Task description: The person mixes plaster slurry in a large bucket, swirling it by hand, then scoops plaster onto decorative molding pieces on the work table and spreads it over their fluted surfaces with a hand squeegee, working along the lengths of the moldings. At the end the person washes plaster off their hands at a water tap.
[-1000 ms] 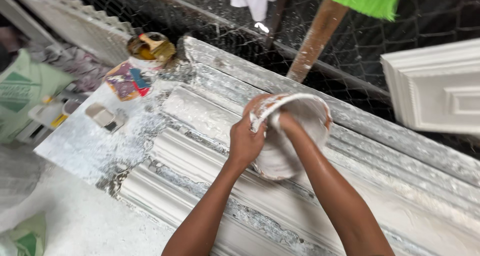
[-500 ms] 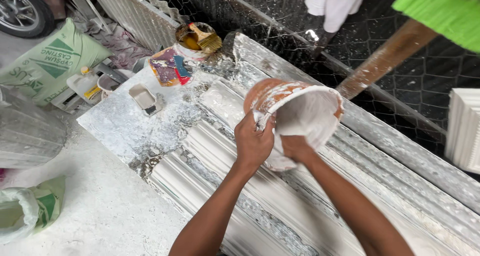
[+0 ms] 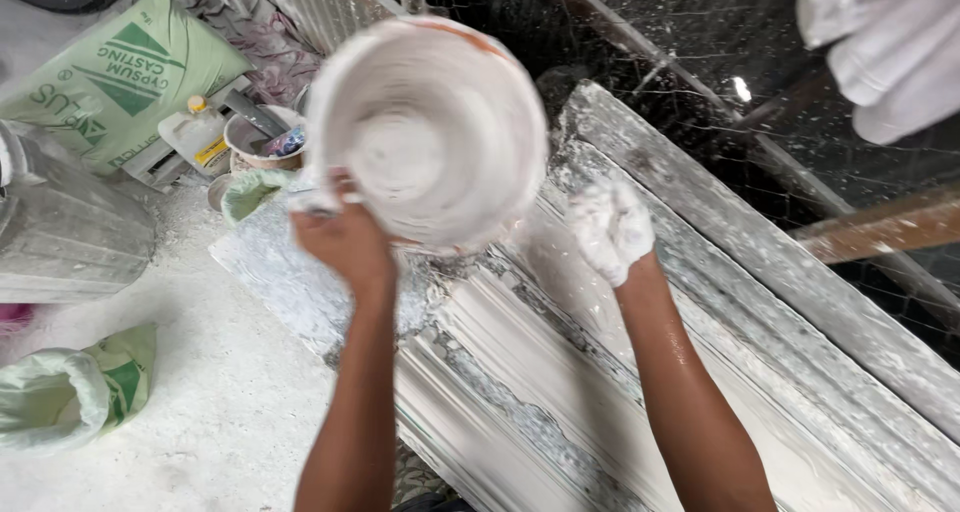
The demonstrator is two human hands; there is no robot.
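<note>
Plaster-smeared bowl (image 3: 430,132) in left hand (image 3: 345,242)

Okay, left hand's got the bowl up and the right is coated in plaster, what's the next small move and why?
Probably bring the right hand back into the bowl. The left hand holds it tilted by the rim above the long mould, a white film clings inside, and the plaster-coated right hand is free beside it to scrape that out.

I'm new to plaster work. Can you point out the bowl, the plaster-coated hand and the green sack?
bowl (image 3: 425,137), head view, white inside wall
right hand (image 3: 610,227), head view, plaster-coated back
green sack (image 3: 120,67), head view, middle of printed face
</note>
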